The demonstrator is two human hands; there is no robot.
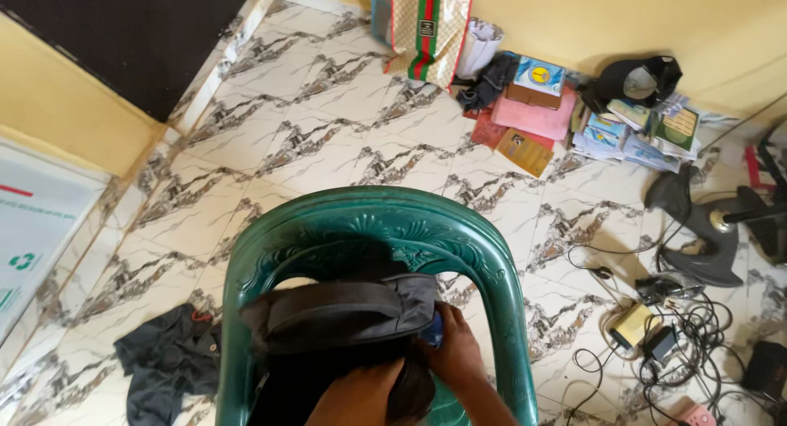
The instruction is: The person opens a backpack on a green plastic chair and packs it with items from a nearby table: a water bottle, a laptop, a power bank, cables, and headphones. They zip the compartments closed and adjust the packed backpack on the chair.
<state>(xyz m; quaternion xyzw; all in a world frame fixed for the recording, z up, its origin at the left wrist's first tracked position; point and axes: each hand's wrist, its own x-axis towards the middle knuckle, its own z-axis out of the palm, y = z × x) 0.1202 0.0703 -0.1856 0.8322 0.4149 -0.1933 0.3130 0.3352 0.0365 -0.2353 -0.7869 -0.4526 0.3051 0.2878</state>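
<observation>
Low in the frame, gripped dark soft backpack (340, 328) on green plastic chair (369, 221): right hand (455, 352) at its side, left hand (361, 393) underneath, grip hidden. Probably limp, light; best held by seams.

Light: bright, even daylight, no harsh glare
Shadows: soft, darkest inside the green chair (373, 229) at lower centre
Sharpness: tiled floor (328, 123) crisp; hands at bottom edge slightly soft
Edges: wide-angle bend along the left side

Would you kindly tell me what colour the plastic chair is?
Dark green; the chair shows in the head view.
</observation>
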